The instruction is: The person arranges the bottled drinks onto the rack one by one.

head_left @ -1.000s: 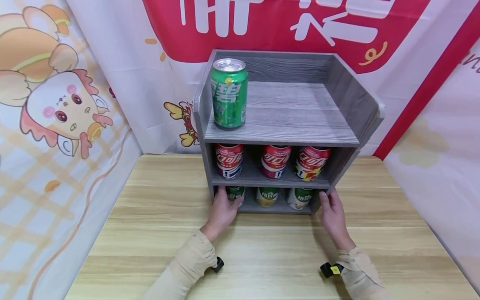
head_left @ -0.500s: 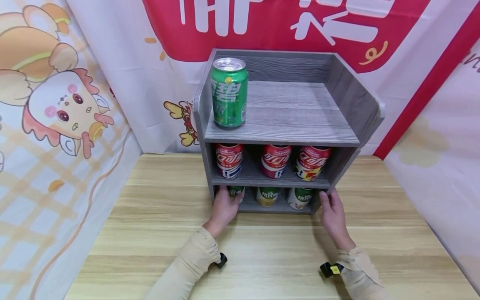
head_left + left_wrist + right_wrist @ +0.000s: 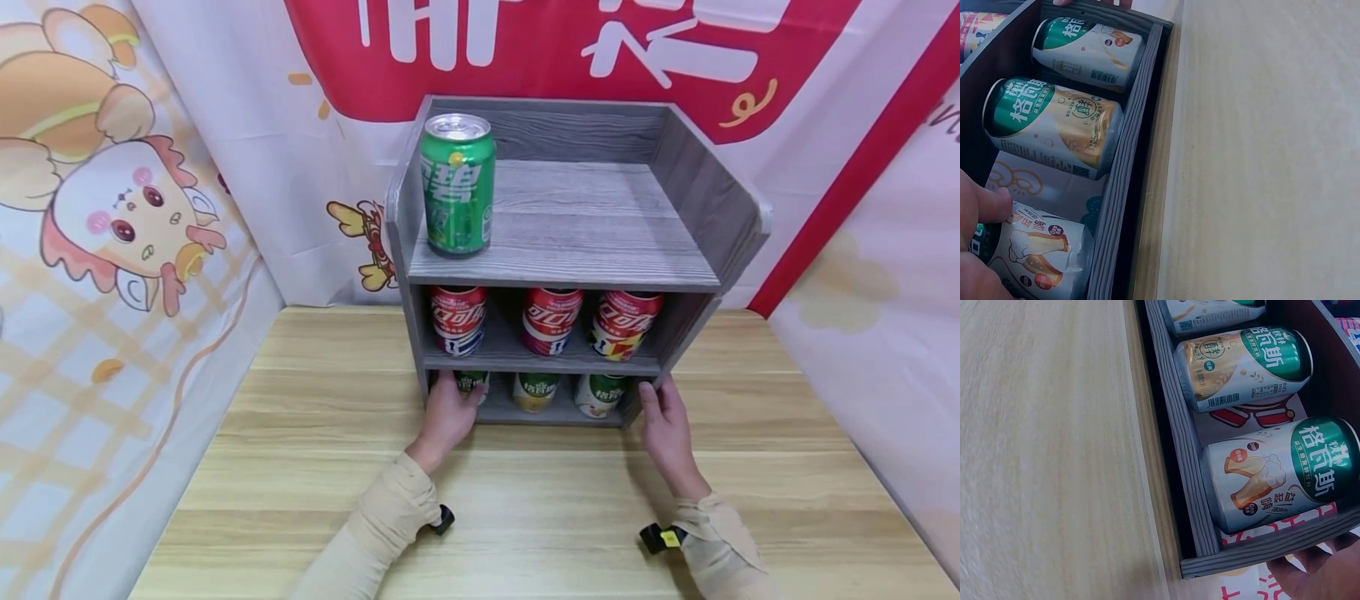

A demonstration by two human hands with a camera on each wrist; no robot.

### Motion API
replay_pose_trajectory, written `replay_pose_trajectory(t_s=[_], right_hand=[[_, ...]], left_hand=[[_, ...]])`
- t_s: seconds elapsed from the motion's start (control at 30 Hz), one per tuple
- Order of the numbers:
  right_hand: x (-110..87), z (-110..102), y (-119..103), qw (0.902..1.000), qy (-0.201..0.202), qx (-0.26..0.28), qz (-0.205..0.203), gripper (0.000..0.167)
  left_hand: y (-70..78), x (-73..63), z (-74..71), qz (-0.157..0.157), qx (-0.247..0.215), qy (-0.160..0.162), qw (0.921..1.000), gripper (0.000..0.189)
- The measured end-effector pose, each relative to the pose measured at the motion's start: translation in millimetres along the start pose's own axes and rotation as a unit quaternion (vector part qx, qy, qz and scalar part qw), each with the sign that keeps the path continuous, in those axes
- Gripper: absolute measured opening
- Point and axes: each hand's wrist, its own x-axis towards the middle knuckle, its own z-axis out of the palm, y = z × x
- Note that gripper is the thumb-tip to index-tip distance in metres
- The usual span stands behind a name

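Observation:
A grey wooden shelf unit [image 3: 570,225] stands on the table. My left hand [image 3: 447,421] reaches into its bottom shelf at the left end and grips the left kvass can [image 3: 1041,253], thumb on one side and fingers on the other. Part of that can is hidden by the hand. Beside it stand a gold-and-white kvass can [image 3: 535,393] and a right-hand kvass can [image 3: 1279,475], white with a green label. My right hand [image 3: 667,429] touches the outside of the right side panel [image 3: 1272,553] near its front edge, with nothing held.
Red cola cans stand on the middle shelf: one left [image 3: 459,321], one in the middle [image 3: 552,322], one right [image 3: 626,327]. A green soda can [image 3: 459,187] stands at the top shelf's left end. Printed cloth [image 3: 330,167] hangs behind; the wooden table [image 3: 555,517] extends in front.
My left wrist and forearm have shifted slightly right and forward, with the hand still at the left kvass can. The right hand, shelf unit and other cans keep their places.

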Motion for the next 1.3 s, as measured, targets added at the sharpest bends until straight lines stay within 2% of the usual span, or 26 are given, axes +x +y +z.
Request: replay_pose_trajectory(t_s=[0.17,0.27,0.4,0.57,0.93,1.07,1.17,1.3], right_hand=[[-4.5,-1,-24,1.0,-0.002,0.001,-0.001,0.041],[-5.5,-1,-27,1.0,-0.002,-0.001,0.008,0.041],[-1.7,-1,-9,0.9997,-0.003,-0.007,0.022,0.043],[2.4,-1,13,0.9999,0.0,-0.007,0.015,0.044],[1.6,-1,10,0.9997,-0.006,-0.006,0.025,0.045],[1.7,-1,11,0.9997,-0.007,-0.003,0.023,0.045],[1.7,-1,11,0.9996,-0.009,-0.008,0.024,0.046],[1.9,-2,12,0.9995,-0.013,-0.017,0.022,0.047]], left_hand=[[1.0,-1.0,0.5,0.013,0.002,0.007,0.9999,0.062],[0.5,-1.1,1.7,0.028,0.013,0.017,0.9994,0.062],[0.2,-0.8,1.6,0.015,0.008,0.007,0.9998,0.063],[-0.1,-0.4,1.5,0.003,-0.005,0.0,1.0,0.066],[1.1,-3.9,1.6,0.046,0.004,0.039,0.9982,0.06],[3.7,-6.8,1.1,0.059,-0.005,0.051,0.997,0.067],[5.2,-11.2,-0.7,0.066,-0.01,0.052,0.9964,0.069],[7.1,-19.0,-5.9,0.096,-0.009,0.048,0.9942,0.067]])
